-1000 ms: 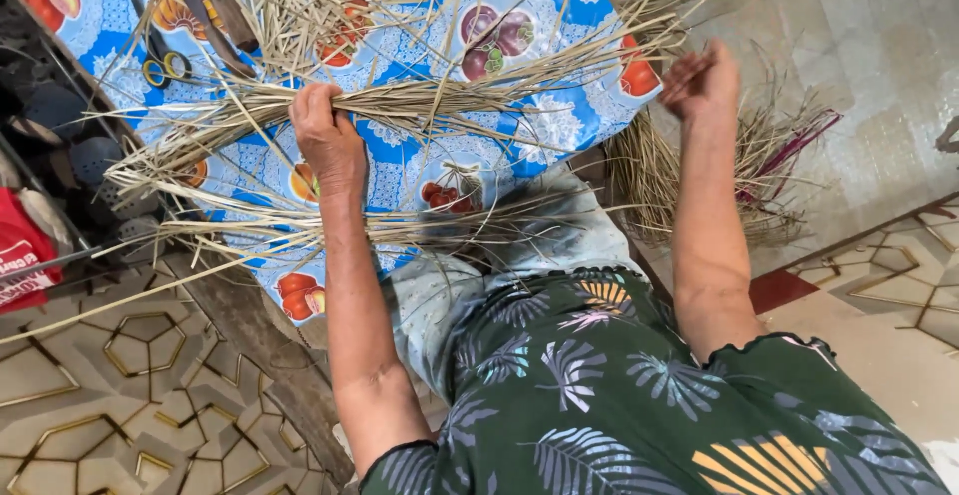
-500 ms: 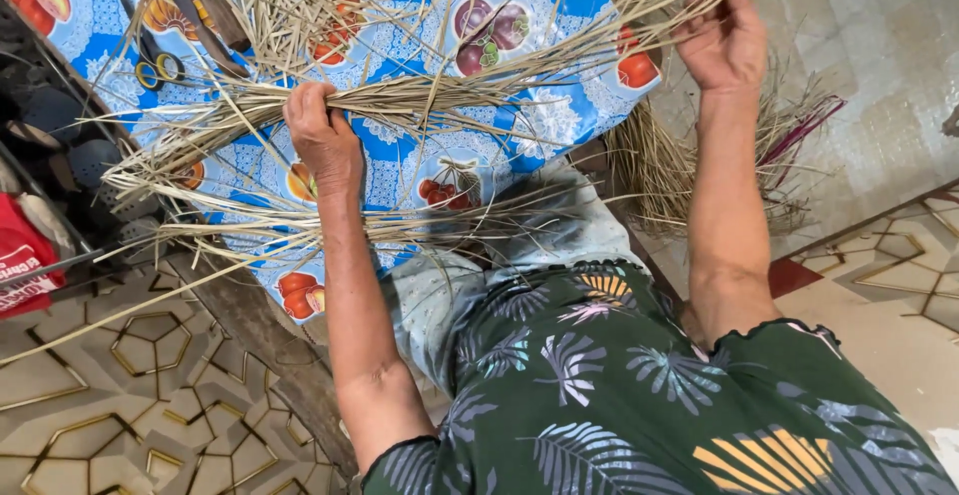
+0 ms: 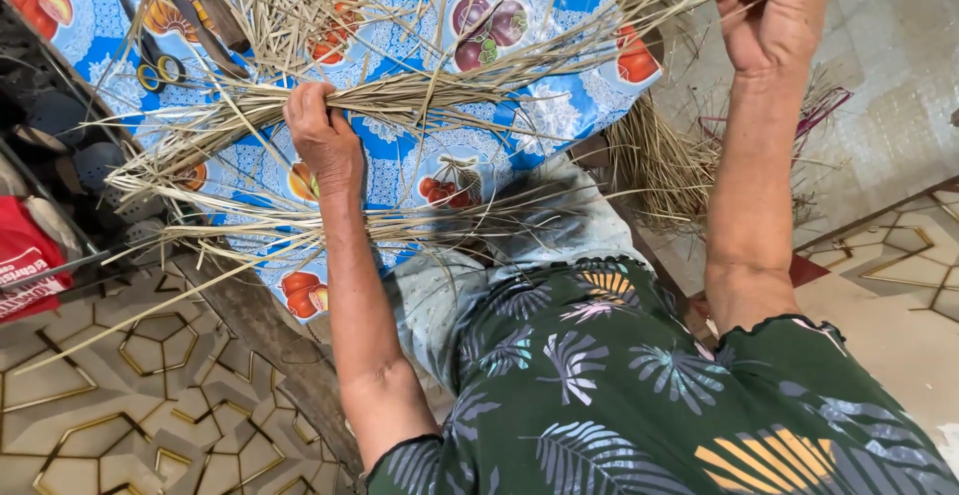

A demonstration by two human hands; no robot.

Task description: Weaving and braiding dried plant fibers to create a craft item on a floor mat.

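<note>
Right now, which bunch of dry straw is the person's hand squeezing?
The long bunch lying across the blue fruit-print cloth. The left hand grips it. The looser bunch nearer the lap and the pile beside the table lie untouched.

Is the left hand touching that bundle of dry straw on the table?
Touching. The head view shows the left hand closed around the straw bundle.

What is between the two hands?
In the head view, a bundle of dry straw strands stretches from the left hand to the right hand, above the blue fruit-print tablecloth.
</note>
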